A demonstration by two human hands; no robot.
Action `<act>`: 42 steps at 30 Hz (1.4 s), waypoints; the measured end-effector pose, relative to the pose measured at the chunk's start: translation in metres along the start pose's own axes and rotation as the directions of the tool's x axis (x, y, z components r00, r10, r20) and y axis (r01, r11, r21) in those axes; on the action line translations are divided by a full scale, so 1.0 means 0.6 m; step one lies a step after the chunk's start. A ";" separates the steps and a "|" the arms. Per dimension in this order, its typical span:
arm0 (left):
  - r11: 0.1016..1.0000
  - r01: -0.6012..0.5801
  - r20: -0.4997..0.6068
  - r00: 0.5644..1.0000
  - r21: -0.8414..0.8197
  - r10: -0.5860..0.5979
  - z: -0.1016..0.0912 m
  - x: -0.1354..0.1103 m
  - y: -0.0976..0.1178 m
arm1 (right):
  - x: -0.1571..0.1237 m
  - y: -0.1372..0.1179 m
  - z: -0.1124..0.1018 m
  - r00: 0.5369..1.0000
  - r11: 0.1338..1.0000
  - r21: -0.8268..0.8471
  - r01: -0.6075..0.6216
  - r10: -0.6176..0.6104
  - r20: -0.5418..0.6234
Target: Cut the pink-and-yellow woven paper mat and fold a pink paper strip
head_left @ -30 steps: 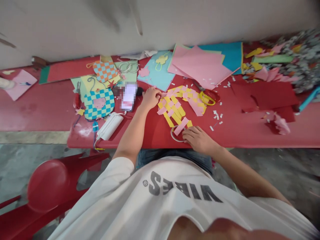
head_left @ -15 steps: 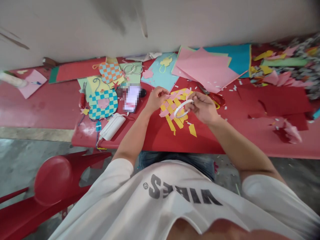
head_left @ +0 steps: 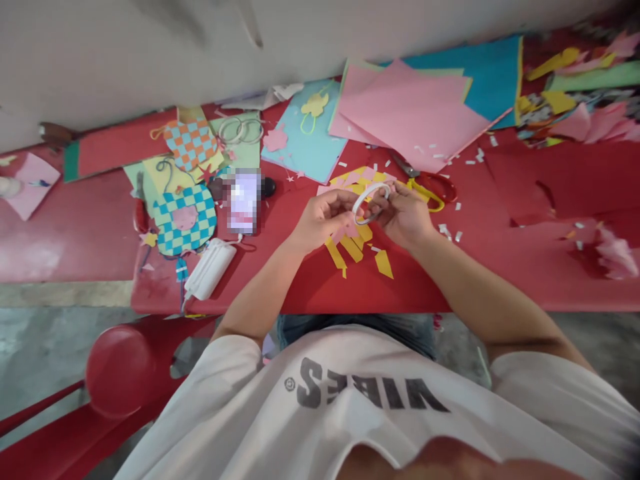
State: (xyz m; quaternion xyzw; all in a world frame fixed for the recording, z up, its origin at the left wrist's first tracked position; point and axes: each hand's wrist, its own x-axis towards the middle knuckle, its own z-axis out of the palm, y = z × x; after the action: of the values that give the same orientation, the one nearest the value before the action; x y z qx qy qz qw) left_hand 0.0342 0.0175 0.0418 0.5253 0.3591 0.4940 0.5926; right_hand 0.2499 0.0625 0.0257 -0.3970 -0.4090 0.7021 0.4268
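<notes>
A narrow white roll of tape (head_left: 358, 208) is held up between my hands over the red table. My right hand (head_left: 407, 217) has its fingers closed on the roll's right side. My left hand (head_left: 323, 223) is closed too, thumb and fingertips at the roll's left edge. Underneath lies a piece woven from yellow and pink paper strips (head_left: 354, 248), with loose strip ends towards me; my hands cover much of it. Just beyond my right hand are scissors (head_left: 431, 193) with red and yellow handles.
A phone (head_left: 244, 203), a white power bank (head_left: 210, 269) and a blue checkered paper piece (head_left: 187, 220) lie to the left. Pink sheets (head_left: 405, 110) and a blue sheet (head_left: 493, 80) are at the back. Paper scraps (head_left: 595, 120) pile up at right. A red chair (head_left: 120, 373) stands lower left.
My left hand has left the woven paper's far left edge and come to the roll of tape. The right hand still holds the roll. The view has shifted slightly.
</notes>
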 end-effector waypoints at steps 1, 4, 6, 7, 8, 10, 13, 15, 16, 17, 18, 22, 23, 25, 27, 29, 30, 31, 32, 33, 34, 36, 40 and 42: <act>1.000 0.000 0.007 1.000 -0.004 0.001 0.004 -0.002 0.001 | -0.002 0.003 0.002 1.000 1.000 0.021 -0.005 0.005 -0.010; 1.000 0.000 0.020 1.000 -0.016 0.000 0.008 -0.007 0.004 | -0.012 0.003 0.009 0.999 0.998 0.047 -0.036 0.037 -0.018; 1.000 -0.008 0.005 1.000 -0.025 0.008 0.006 -0.009 0.005 | -0.018 -0.001 0.013 0.997 0.996 0.055 -0.075 0.074 0.005; 1.000 -0.011 -0.012 1.000 -0.029 0.011 0.005 -0.010 0.005 | -0.020 -0.003 0.015 0.996 0.994 0.063 -0.092 0.091 0.022; 0.999 -0.013 -0.028 1.000 -0.033 0.012 0.004 -0.011 0.005 | -0.022 -0.004 0.016 0.994 0.992 0.070 -0.105 0.102 0.039; 0.999 -0.008 -0.045 0.999 -0.039 0.006 0.004 -0.012 0.004 | -0.023 -0.006 0.017 0.991 0.990 0.063 -0.122 0.118 0.069; 0.999 0.008 -0.039 0.999 -0.039 -0.009 0.006 -0.013 0.004 | -0.024 -0.005 0.017 0.983 0.989 0.009 -0.148 0.146 0.110; 0.999 -0.001 -0.046 0.999 -0.041 -0.001 0.009 -0.013 0.006 | -0.027 -0.004 0.016 0.979 0.989 -0.008 -0.148 0.148 0.140; 0.999 -0.013 -0.055 0.998 -0.038 0.011 0.011 -0.013 0.007 | -0.028 -0.002 0.016 0.978 0.990 -0.002 -0.142 0.140 0.157; 0.999 -0.027 -0.061 0.998 -0.027 0.025 0.012 -0.013 0.008 | -0.030 -0.001 0.016 0.976 0.991 0.012 -0.135 0.131 0.173; 0.999 -0.040 -0.066 0.997 -0.004 0.040 0.013 -0.013 0.009 | -0.032 0.000 0.016 0.975 0.991 0.030 -0.130 0.123 0.185; 0.979 -0.105 -0.037 0.993 0.174 0.114 0.017 -0.017 0.010 | -0.036 0.001 0.021 0.978 0.988 0.067 -0.140 0.128 0.164; 0.967 -0.124 -0.023 0.991 0.222 0.132 0.019 -0.018 0.011 | -0.036 0.000 0.022 0.978 0.986 0.068 -0.149 0.138 0.154; 0.939 -0.151 0.003 0.988 0.308 0.157 0.022 -0.021 0.013 | -0.035 -0.002 0.023 0.976 0.980 0.091 -0.177 0.163 0.144; 0.910 -0.173 0.018 0.984 0.376 0.180 0.025 -0.023 0.016 | -0.035 -0.002 0.022 0.971 0.966 0.150 -0.210 0.188 0.150; 0.881 -0.207 0.010 0.974 0.425 0.225 0.026 -0.024 0.016 | -0.035 -0.001 0.020 0.963 0.945 0.224 -0.238 0.200 0.178; 0.863 -0.223 -0.003 0.968 0.453 0.252 0.025 -0.023 0.013 | -0.035 0.000 0.019 0.960 0.936 0.252 -0.246 0.199 0.199; 0.838 -0.246 -0.019 0.956 0.488 0.292 0.022 -0.022 0.009 | -0.035 0.002 0.018 0.955 0.931 0.267 -0.251 0.194 0.223; 0.806 -0.268 -0.034 0.942 0.527 0.335 0.019 -0.020 0.003 | -0.035 0.005 0.016 0.951 0.930 0.268 -0.252 0.187 0.247; 0.765 -0.291 -0.046 0.922 0.574 0.386 0.014 -0.017 -0.004 | -0.035 0.007 0.016 0.946 0.932 0.260 -0.253 0.182 0.270; 0.713 -0.340 -0.053 0.883 0.613 0.467 0.009 -0.015 -0.013 | -0.035 0.009 0.015 0.940 0.934 0.250 -0.256 0.179 0.291; 0.662 -0.363 -0.093 0.831 0.656 0.549 -0.002 -0.010 -0.029 | -0.037 0.012 0.016 0.922 0.932 0.234 -0.276 0.188 0.338; 0.640 -0.356 -0.121 0.808 0.681 0.577 -0.014 -0.007 -0.042 | -0.044 0.011 0.020 0.895 0.909 0.250 -0.333 0.221 0.389; 0.616 -0.365 -0.084 0.812 0.698 0.577 -0.011 -0.008 -0.040 | -0.045 0.010 0.021 0.901 0.901 0.274 -0.335 0.222 0.373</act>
State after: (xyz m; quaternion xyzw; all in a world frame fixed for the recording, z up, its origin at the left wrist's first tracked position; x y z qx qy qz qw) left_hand 0.0320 0.0157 0.0169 0.6922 0.4406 0.5499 0.1559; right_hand 0.2453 0.0325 0.0303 -0.2501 -0.2891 0.8720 0.3057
